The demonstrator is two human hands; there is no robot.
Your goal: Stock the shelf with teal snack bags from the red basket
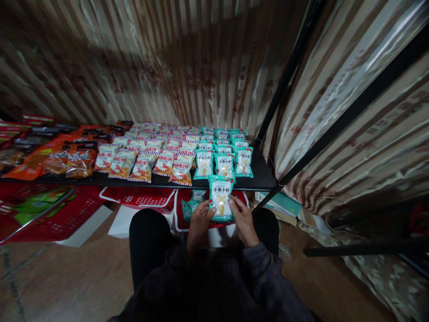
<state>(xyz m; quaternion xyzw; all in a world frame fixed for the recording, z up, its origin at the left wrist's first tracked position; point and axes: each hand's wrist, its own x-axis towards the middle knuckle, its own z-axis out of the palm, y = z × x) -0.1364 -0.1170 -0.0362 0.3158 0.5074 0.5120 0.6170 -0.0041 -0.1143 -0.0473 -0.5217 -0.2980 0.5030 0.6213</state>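
A teal and white snack bag (221, 199) is held upright in front of the shelf's front edge, its printed face toward me. My left hand (200, 220) grips its lower left side. At its right side my right hand (242, 220) holds it with thumb and fingers. Below it, a red basket (178, 219) contains more teal bags (189, 208), partly hidden by my hands and the held bag. On the black shelf (258, 180) just beyond, matching teal bags (224, 164) stand in rows.
White and red snack bags (144, 165) and orange bags (79, 161) fill the shelf leftward. Other red baskets (140, 199) sit below it. A black metal post (311, 156) slants at the right, before striped curtains (187, 58). Papers (284, 203) lie at lower right.
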